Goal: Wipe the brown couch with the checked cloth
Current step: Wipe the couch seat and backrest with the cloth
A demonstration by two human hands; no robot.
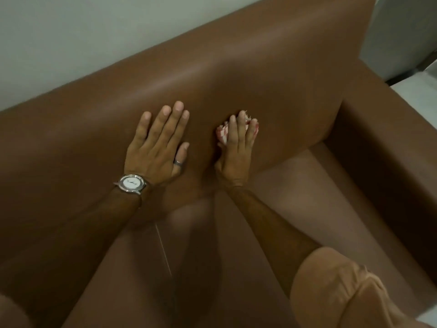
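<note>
1. Your left hand (158, 147) bears a plain silver-grey ring (178, 162) at the base of the thumb; the nails are short.
2. Your left wrist carries a wristwatch (131, 183): round polished metal case, white dial, thin hands, and a metal band only partly visible at the case edges.
3. Your left forearm is bare, with no sleeve showing.
4. Your right hand (236, 147) wears no ring or watch.
5. Your right arm has a tan sleeve (331, 287), rolled into a thick cuff at near right, creased and soft.
</note>
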